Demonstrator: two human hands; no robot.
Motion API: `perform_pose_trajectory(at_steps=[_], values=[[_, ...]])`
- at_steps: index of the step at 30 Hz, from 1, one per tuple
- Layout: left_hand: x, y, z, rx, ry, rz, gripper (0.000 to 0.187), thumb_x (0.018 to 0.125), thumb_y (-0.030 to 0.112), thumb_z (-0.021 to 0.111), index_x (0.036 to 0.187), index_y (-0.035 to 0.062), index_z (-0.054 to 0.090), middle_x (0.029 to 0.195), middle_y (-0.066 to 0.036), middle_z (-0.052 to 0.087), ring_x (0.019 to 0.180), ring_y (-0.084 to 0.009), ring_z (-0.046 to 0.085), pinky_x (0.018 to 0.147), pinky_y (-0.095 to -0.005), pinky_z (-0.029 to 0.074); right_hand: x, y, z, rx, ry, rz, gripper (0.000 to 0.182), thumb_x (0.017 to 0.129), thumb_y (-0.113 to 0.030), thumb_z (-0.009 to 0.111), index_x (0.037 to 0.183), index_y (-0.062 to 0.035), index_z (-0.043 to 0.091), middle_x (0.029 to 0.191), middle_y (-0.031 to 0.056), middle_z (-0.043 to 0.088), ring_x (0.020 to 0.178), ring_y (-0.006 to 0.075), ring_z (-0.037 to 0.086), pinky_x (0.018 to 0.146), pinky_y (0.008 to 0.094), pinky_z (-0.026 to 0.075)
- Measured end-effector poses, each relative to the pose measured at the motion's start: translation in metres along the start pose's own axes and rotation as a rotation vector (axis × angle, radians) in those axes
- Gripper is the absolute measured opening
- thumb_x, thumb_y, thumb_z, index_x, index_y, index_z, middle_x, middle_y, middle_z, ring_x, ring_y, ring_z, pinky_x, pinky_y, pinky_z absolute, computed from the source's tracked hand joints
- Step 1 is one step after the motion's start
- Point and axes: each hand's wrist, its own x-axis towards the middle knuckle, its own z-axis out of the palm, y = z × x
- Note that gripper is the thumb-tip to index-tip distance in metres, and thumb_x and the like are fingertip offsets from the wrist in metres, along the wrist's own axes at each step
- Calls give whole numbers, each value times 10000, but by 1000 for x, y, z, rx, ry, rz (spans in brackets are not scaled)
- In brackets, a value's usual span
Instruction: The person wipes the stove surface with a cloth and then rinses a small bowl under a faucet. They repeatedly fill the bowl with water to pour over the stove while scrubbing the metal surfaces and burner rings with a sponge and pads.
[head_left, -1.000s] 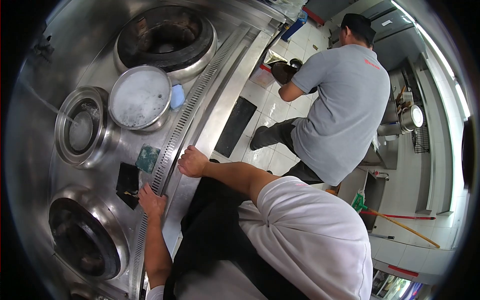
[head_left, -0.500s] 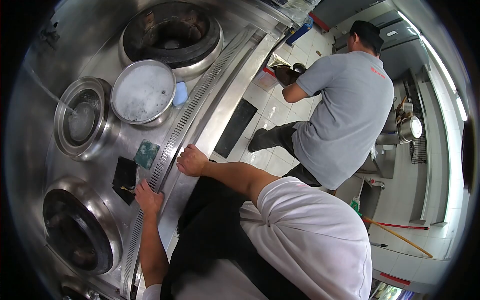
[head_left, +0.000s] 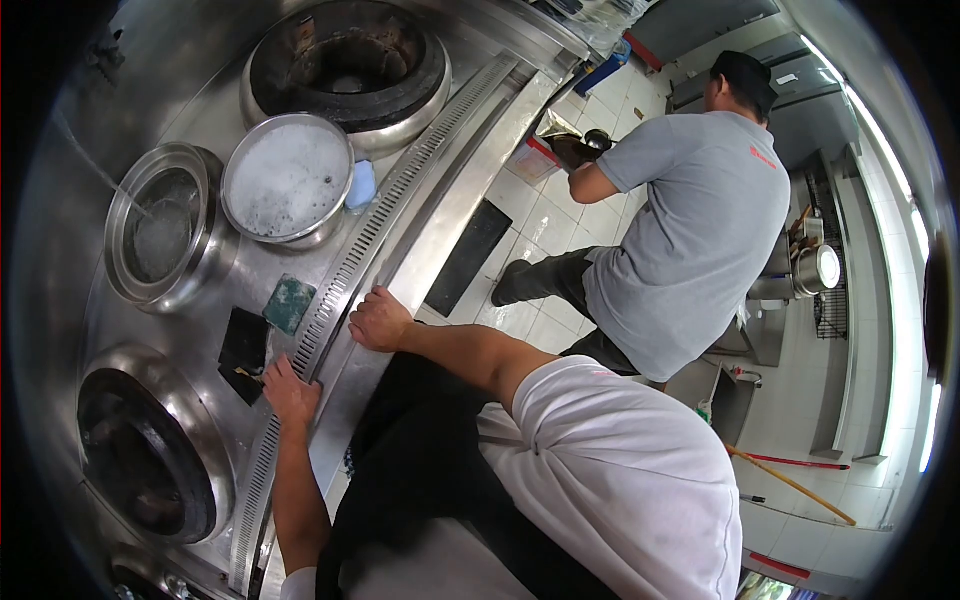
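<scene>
My left hand lay flat, fingers spread and holding nothing, on the slotted steel drain strip along the front edge of the stainless steel wok range, its fingertips touching the black square scouring pad. Just beyond that pad lay a green scouring sponge. My right hand rested knuckles-up on the range's front rim, loosely curled and empty. Further along stood a round steel basin of foamy water with a pale blue sponge beside it. A person in a grey shirt stood on the tiled floor.
</scene>
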Motion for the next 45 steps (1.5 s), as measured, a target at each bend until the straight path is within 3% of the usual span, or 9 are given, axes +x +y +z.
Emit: perform_pose_trajectory(at_steps=[38,41,42,43,45], values=[[0,5,-9,-29,-42,-41,844,681,218,790,1414,52,406,1264,-192,507,1236,-391,470,1033,-503,396,3,-1,1,-48,-42,-5,285,895,-342,539,808,-127,704,829,52,694,849,223,631,891,412,410],[2,1,-14,-110,-129,-21,788,685,216,781,1382,47,455,1243,-202,527,1209,-386,495,1001,-505,423,8,-9,-12,-242,-327,-3,287,899,-324,540,764,-133,706,792,56,688,855,245,636,865,430,421],[1,-4,-10,-108,-96,1,755,689,211,773,1364,50,476,1228,-203,534,1194,-383,506,984,-503,436,6,-5,-3,-239,-234,-28,302,906,-332,520,774,-139,711,812,64,699,856,260,649,843,445,426],[0,-8,-4,-101,-57,11,723,692,205,766,1346,53,497,1213,-204,540,1179,-380,516,967,-501,448,3,3,12,-208,-144,-93,214,873,-290,570,757,-152,686,772,57,698,818,227,662,794,450,427],[-2,-7,-11,-108,-79,-9,685,691,181,743,1322,61,506,1185,-190,546,1172,-368,516,969,-499,441,5,3,8,-121,-41,-95,272,913,-302,537,758,-140,691,783,62,699,827,260,653,817,459,421]])
